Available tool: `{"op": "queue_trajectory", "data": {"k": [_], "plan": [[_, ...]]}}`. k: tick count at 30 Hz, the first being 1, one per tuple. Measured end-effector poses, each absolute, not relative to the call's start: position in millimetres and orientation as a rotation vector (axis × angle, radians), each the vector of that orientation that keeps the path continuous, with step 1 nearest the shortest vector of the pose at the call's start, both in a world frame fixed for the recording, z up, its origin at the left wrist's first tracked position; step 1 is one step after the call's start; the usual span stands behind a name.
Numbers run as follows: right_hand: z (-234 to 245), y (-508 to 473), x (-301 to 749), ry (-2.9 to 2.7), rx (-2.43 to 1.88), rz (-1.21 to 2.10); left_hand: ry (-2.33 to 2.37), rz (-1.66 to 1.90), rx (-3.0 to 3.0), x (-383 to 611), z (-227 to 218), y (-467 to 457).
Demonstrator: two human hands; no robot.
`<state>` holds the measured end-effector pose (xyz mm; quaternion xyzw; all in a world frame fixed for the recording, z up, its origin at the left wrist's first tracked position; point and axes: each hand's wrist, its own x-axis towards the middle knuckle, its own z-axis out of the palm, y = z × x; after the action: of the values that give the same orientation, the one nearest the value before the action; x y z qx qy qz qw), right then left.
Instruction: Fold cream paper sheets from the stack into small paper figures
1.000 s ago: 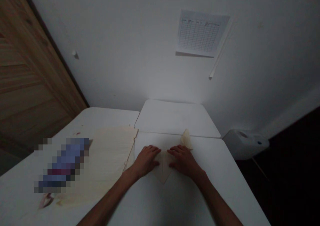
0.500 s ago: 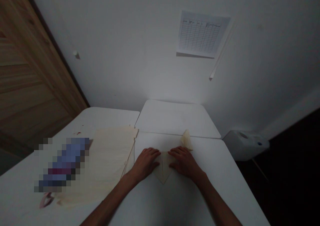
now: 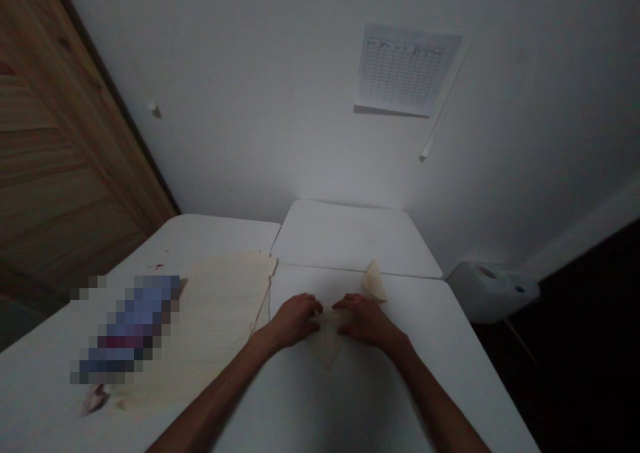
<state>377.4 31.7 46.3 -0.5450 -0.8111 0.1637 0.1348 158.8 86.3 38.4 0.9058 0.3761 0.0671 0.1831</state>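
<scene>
A pale folded sheet of paper (image 3: 327, 339) lies on the white table, its pointed end toward me and a crease down its middle. My left hand (image 3: 299, 319) has its fingers and thumb curled on the sheet's left side. On the right side, the bent fingers and thumb of my right hand (image 3: 365, 319) hold it too. The sheet's outer edges are partly hidden under both hands. Just beyond my right hand stands a small folded paper piece (image 3: 374, 281), apart from the sheet.
Left of my hands lies a stack of large cream paper sheets (image 3: 225, 319), with a blurred-out bluish item (image 3: 145, 313) beside it. White tables (image 3: 355, 236) meet at seams before a wall with a printed sheet (image 3: 405, 69). A white plastic container (image 3: 493, 291) sits at right.
My fingers have bent more and drawn slightly inward along the paper's upper edge. The folded sheet has stayed nearly in place; the surroundings look the same.
</scene>
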Motion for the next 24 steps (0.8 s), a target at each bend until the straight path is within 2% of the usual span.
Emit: {"op": "queue_trajectory", "data": {"k": [24], "plan": [[24.3, 29.3, 362.0, -2.419, -1.538, 0.167, 1.013, 0.228, 2.635, 162.3, 39.3, 82.4]]}}
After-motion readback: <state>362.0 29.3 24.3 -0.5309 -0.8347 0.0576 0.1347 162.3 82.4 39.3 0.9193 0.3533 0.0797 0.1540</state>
